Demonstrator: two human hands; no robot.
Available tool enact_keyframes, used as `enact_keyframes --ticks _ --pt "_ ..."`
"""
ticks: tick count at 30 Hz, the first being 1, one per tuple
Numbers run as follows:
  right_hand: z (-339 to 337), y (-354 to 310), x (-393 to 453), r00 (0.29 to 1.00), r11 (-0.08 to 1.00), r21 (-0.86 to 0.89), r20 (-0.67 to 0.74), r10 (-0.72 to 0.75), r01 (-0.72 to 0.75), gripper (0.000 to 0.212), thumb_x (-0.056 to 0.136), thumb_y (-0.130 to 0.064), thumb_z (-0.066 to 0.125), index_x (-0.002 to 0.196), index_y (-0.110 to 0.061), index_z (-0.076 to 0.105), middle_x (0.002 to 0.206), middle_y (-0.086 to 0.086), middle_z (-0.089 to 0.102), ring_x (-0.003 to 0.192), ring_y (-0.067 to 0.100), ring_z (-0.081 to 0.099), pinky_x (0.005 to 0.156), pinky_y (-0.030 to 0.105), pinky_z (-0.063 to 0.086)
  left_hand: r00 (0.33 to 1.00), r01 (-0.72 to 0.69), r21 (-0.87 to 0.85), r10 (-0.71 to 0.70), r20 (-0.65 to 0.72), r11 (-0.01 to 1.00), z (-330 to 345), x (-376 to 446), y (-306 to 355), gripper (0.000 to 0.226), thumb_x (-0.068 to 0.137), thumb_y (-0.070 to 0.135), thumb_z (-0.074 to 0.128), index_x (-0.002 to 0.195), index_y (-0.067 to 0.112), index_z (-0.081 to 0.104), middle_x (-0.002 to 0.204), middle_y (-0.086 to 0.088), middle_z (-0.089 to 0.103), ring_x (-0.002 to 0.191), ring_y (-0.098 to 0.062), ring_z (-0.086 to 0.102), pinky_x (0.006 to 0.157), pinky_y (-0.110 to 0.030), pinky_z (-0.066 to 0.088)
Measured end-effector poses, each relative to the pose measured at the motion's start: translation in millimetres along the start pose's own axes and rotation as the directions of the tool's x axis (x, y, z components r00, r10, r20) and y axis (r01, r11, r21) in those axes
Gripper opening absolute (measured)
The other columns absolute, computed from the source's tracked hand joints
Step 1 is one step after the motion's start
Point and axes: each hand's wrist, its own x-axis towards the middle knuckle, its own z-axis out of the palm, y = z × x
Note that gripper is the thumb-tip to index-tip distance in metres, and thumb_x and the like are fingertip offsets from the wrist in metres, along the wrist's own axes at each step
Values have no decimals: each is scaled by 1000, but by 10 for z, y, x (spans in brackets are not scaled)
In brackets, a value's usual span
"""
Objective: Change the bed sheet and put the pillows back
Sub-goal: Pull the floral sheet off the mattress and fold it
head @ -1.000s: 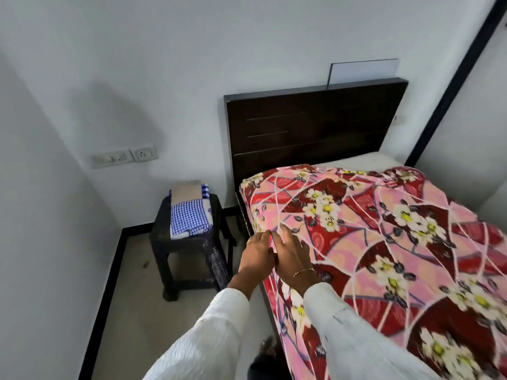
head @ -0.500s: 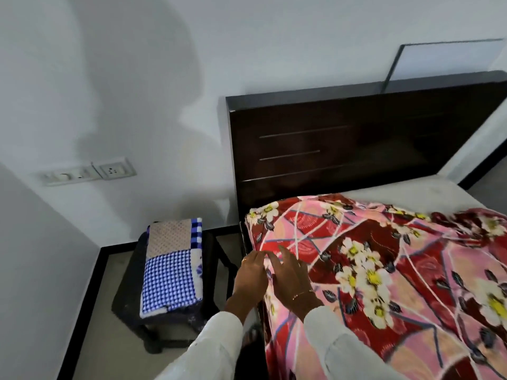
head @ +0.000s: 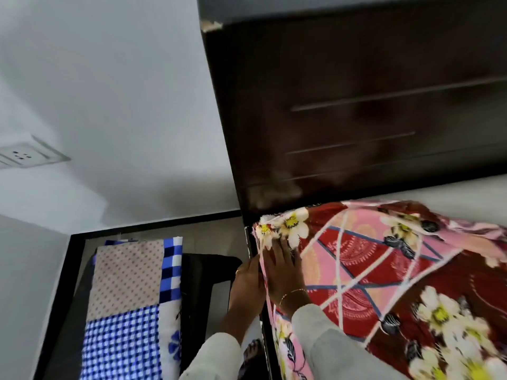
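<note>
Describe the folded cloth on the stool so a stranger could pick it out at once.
Start at the dark wooden headboard and drop to the floor beside the bed, where a black stool stands against the wall. The folded cloth lies on top of it. Unlike the red and pink floral sheet on the bed, it is patchwork: a beige dotted panel above blue-and-white checks.

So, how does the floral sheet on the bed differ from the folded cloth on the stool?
The floral sheet is red and pink with white flowers; the folded cloth is blue-checked with a dotted beige patch. The sheet lies spread over the bed, the cloth folded on the dark stool. Both hands, left and right, are at the sheet's corner; nothing touches the cloth. Both are patterned fabrics.
</note>
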Motion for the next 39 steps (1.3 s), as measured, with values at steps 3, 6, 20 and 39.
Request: enact_keyframes --ticks 3,6,20,39 --pt "134 16 220 999 994 -109 -33 -7 3 86 35 -40 89 115 -18 66 126 14 59 116 36 55 91 63 40 999 42 4 -42 5 999 102 141 -138 29 95 17 48 123 14 56 117 -2 60 107 -17 56 89 -18 42" --pt "298 43 335 989 992 -119 -143 30 -47 82 54 -36 84 128 -15 55 137 13 49 127 34 45 100 61 24 998 58 -12 -59 -1 998 160 230 -206 28 96 16 46 121 15 57 114 -2 60 105 -17 57 86 -18 44" --pt "368 16 345 939 994 -102 -338 -59 26 58 49 -20 87 103 -7 71 113 11 67 109 30 62 94 41 47 999 48 -21 -48 13 999 271 374 -278 40 93 12 51 133 8 48 127 -10 56 115 -25 54 92 -25 42" --pt "90 723 -49 955 880 474 -265 133 9 49 91 -36 36 137 -18 37 144 13 40 133 30 38 108 48 33 990 -110 55 114 -78 992 410 657 337 24 78 15 45 76 3 66 79 -15 66 73 -29 62 64 -27 42"
